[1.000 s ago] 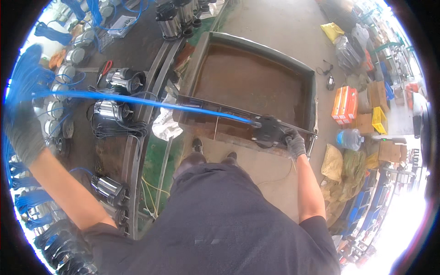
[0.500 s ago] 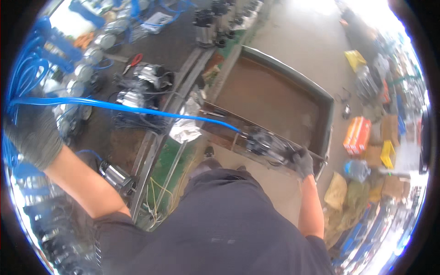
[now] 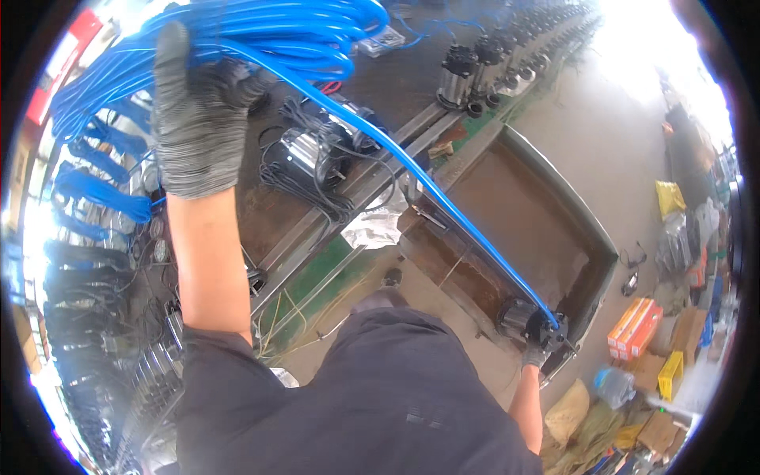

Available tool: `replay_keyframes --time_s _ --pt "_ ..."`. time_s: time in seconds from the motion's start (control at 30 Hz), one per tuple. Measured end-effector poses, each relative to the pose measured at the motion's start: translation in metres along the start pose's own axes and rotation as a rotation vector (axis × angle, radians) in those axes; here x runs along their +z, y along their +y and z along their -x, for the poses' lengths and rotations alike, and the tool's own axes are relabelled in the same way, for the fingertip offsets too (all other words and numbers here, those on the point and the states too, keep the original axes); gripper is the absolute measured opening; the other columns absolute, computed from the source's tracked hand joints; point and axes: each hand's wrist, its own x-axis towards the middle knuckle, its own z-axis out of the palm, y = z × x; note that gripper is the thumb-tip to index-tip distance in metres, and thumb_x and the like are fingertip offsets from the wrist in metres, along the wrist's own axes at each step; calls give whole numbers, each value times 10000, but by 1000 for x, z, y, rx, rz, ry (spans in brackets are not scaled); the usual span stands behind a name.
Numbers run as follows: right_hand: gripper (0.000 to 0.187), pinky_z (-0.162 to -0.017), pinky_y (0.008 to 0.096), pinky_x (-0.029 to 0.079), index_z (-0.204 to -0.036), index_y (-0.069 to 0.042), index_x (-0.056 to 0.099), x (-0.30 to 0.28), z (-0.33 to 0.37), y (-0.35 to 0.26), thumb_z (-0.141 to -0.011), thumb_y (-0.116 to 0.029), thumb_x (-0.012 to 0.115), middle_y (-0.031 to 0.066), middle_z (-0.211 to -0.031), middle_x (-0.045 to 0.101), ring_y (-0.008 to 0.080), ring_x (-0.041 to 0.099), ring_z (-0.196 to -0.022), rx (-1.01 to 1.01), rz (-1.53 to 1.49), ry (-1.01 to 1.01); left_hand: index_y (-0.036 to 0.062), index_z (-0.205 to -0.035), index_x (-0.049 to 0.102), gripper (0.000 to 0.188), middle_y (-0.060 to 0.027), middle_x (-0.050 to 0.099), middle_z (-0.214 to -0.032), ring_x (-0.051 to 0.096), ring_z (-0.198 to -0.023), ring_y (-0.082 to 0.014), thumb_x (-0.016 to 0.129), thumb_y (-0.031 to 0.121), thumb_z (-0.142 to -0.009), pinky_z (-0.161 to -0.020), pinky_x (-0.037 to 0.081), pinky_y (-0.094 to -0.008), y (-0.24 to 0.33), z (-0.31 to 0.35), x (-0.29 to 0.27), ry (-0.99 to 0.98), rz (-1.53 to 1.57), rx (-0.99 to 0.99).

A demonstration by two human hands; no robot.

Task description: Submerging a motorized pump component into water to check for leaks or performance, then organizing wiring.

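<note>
My left hand [image 3: 204, 134], in a grey glove, is raised at the upper left and grips a thick coil of blue cable [image 3: 309, 39]. Its thumb lies over the coil while the other fingers are partly hidden beneath it. A single length of blue cable [image 3: 404, 158] slants down to a silver-and-black pump [image 3: 521, 318]. Also gloved, my right hand [image 3: 536, 355] grips the black end of this pump, its fingers mostly hidden. The pump is tilted on its side over the near right corner of a shallow metal tank [image 3: 566, 190], whose inside looks brown.
Another pump with a coiled black cord [image 3: 313, 154] lies on the dark bench beyond metal rails [image 3: 305, 229]. Several upright pumps [image 3: 455, 75] stand in rows further back. Orange-and-white boxes [image 3: 635, 328], a yellow crate [image 3: 670, 374] and a clear bottle [image 3: 613, 386] are at the right.
My left hand has swung up and right with the blue coil. My right hand has moved the pump toward the tank's right corner and turned it. The view has shifted left.
</note>
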Motion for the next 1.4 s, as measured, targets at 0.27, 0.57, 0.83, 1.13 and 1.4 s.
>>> replay_keyframes --time_s 0.27,0.57,0.83,1.13,1.4 --pt "479 -992 371 541 -1478 -195 506 15 23 51 -1013 -222 621 14 -1405 600 173 603 -1179 986 -1266 -371 13 -1192 641 518 -128 727 -1056 731 -902 -260 716 436 -902 -748 627 -435 -27 18 -23 176 -207 100" --pt "321 -366 271 415 -1154 -91 613 -48 -26 -33 -845 -50 535 62 -809 648 165 614 -531 1084 -912 -903 30 -1205 633 527 -128 725 -1074 724 -980 -280 746 421 -870 -889 585 -462 -17 24 -80 331 -223 158" --pt "241 -381 263 415 -1033 -17 596 -29 -102 -150 -816 -104 539 51 -751 610 146 586 -508 1024 -1066 -858 1 -1220 615 622 -164 668 -1059 667 -1043 -381 756 485 -856 -969 537 -517 -17 0 -100 31 -91 206" --pt "264 -383 271 377 -1115 -29 643 114 -308 -356 -915 -156 527 41 -763 635 108 531 -480 566 -1128 -892 27 -1246 609 639 -133 652 -1109 656 -1067 -326 793 470 -824 -975 533 -491 -22 -59 -123 -18 -417 332" --pt "188 -474 303 437 -920 -61 669 285 -417 -431 -915 -244 626 58 -725 631 163 562 -565 230 -593 -1073 72 -1166 688 368 -15 692 -1050 609 -963 -122 814 296 -903 -870 499 -332 -54 -140 -131 161 -621 356"
